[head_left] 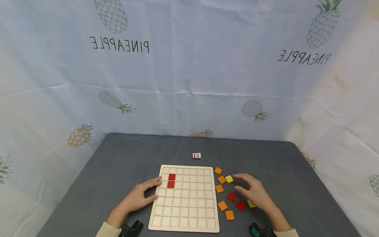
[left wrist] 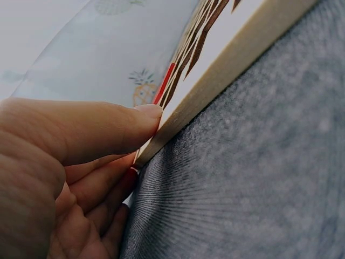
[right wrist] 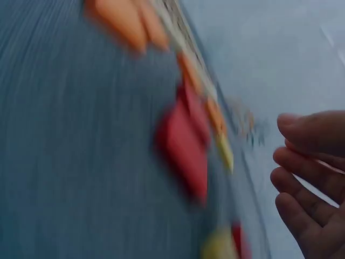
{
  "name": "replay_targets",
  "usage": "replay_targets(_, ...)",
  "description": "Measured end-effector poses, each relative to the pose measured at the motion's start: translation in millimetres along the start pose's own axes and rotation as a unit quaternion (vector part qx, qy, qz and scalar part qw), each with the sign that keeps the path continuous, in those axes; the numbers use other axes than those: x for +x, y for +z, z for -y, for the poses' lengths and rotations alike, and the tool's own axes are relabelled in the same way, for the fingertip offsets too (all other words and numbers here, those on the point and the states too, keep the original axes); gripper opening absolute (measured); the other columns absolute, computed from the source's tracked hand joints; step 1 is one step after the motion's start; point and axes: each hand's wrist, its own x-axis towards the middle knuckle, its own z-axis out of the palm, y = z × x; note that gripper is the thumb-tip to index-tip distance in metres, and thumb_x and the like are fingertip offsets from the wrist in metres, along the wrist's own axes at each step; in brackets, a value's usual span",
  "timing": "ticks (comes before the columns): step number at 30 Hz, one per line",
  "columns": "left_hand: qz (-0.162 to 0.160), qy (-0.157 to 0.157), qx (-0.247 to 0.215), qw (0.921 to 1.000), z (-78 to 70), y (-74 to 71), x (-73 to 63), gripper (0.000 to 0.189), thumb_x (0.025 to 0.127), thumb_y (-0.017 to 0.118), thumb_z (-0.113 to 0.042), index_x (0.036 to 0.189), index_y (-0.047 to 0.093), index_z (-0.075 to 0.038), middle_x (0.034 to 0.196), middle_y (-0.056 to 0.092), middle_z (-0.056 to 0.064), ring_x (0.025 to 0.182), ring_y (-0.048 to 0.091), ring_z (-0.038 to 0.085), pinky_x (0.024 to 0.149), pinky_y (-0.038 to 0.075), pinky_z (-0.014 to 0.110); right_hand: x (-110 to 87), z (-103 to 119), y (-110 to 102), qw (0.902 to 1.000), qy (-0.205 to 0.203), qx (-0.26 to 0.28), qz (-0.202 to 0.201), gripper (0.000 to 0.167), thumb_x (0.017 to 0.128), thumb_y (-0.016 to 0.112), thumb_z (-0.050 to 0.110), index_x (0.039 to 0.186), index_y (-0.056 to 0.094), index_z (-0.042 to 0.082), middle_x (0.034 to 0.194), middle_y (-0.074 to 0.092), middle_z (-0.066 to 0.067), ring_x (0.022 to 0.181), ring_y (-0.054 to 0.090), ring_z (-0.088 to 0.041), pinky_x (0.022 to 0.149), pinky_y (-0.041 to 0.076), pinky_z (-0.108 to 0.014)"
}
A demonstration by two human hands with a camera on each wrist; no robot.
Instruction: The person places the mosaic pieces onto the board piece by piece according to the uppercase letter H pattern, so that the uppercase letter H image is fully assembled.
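Observation:
A pale wooden grid board (head_left: 189,197) lies on the dark table. Two red square tiles (head_left: 170,184) occupy neighbouring cells toward its upper left. My left hand (head_left: 139,196) rests at the board's left edge, thumb and fingertips spread apart along it; the left wrist view shows the thumb (left wrist: 129,127) against the rim. Over the loose tiles on the right hovers my right hand (head_left: 254,192), thumb and index finger apart with nothing between them. Its fingertips are near a yellow tile (head_left: 229,179). Another yellow tile (head_left: 251,203) and a red one (head_left: 248,188) are partly hidden by this hand.
Several orange tiles (head_left: 222,205) lie scattered along the board's right side, with red tiles (head_left: 240,205) among them. A small patterned card (head_left: 196,155) lies beyond the board. Behind the table (head_left: 133,151) hangs a pineapple-print cloth (head_left: 189,65).

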Motion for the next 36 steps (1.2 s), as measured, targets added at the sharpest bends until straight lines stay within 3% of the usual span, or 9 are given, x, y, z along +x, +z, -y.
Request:
replay_targets(4, 0.005, -0.003, -0.007, 1.0, -1.5, -0.2, 1.6, 0.049, 0.089, 0.065, -0.036, 0.133, 0.057, -0.015, 0.144, 0.048, 0.004, 0.13, 0.045, 0.034, 0.098, 0.044, 0.05, -12.8, -21.6, -15.3, 0.9996, 0.009, -0.021, 0.016, 0.038, 0.087, 0.069, 0.024, 0.123, 0.063, 0.015, 0.122, 0.062, -0.002, 0.11, 0.06, -0.025, 0.085, 0.053, -0.04)
replay_targets(8, 0.004, 0.0, -0.009, 0.9999, -2.0, -1.7, 2.2, 0.049, 0.089, 0.065, -0.035, 0.133, 0.057, -0.014, 0.144, 0.048, 0.005, 0.13, 0.045, 0.034, 0.097, 0.043, 0.05, -22.3, -36.5, -25.1, 0.9988, 0.007, -0.005, 0.048, 0.035, 0.09, 0.064, 0.027, 0.124, 0.063, 0.016, 0.123, 0.063, -0.004, 0.109, 0.059, -0.01, 0.083, 0.053, -0.031)
replay_targets(11, 0.006, -0.007, -0.014, 0.9999, -1.7, -3.2, 2.7, 0.05, 0.089, 0.066, -0.035, 0.133, 0.057, -0.015, 0.144, 0.048, 0.005, 0.131, 0.044, 0.033, 0.098, 0.043, 0.05, -25.8, -44.1, -28.7, 0.9981, -0.007, 0.013, 0.06, 0.032, 0.092, 0.062, 0.023, 0.123, 0.063, 0.015, 0.122, 0.063, -0.007, 0.108, 0.055, 0.003, 0.081, 0.052, -0.026)
replay_targets(14, 0.006, -0.01, -0.015, 0.9998, -1.2, -3.8, 3.1, 0.05, 0.089, 0.065, -0.036, 0.134, 0.056, -0.015, 0.145, 0.047, 0.004, 0.131, 0.044, 0.033, 0.099, 0.043, 0.05, -27.8, -50.3, -28.9, 0.9977, -0.036, 0.02, 0.053, 0.029, 0.092, 0.062, 0.016, 0.12, 0.065, 0.013, 0.118, 0.063, -0.007, 0.106, 0.052, 0.008, 0.079, 0.051, -0.023)
replay_targets(18, 0.007, -0.008, -0.011, 0.9999, -0.8, -3.0, 1.9, 0.049, 0.089, 0.066, -0.035, 0.133, 0.057, -0.015, 0.144, 0.048, 0.004, 0.131, 0.045, 0.033, 0.098, 0.043, 0.049, -29.7, -55.6, -26.8, 0.9974, -0.049, 0.03, 0.044, 0.027, 0.089, 0.065, 0.013, 0.116, 0.067, 0.012, 0.112, 0.063, -0.004, 0.101, 0.053, 0.007, 0.075, 0.049, -0.021)
replay_targets(24, 0.005, -0.003, -0.007, 1.0, 0.9, -1.7, 0.5, 0.049, 0.089, 0.066, -0.033, 0.133, 0.057, -0.015, 0.144, 0.048, 0.005, 0.13, 0.045, 0.033, 0.098, 0.044, 0.047, -29.5, -55.9, -23.7, 0.998, -0.031, 0.039, 0.039, 0.026, 0.088, 0.067, 0.016, 0.114, 0.068, 0.012, 0.109, 0.062, -0.005, 0.094, 0.055, 0.001, 0.071, 0.049, -0.021)
replay_targets(36, 0.004, -0.001, -0.007, 1.0, 1.2, -1.1, 0.0, 0.05, 0.089, 0.066, -0.036, 0.133, 0.057, -0.015, 0.144, 0.048, 0.004, 0.13, 0.045, 0.032, 0.098, 0.044, 0.047, -26.9, -45.5, -19.2, 0.9982, 0.041, 0.044, 0.0, 0.027, 0.085, 0.07, 0.016, 0.112, 0.069, 0.011, 0.107, 0.063, -0.006, 0.087, 0.056, 0.001, 0.07, 0.05, -0.022)
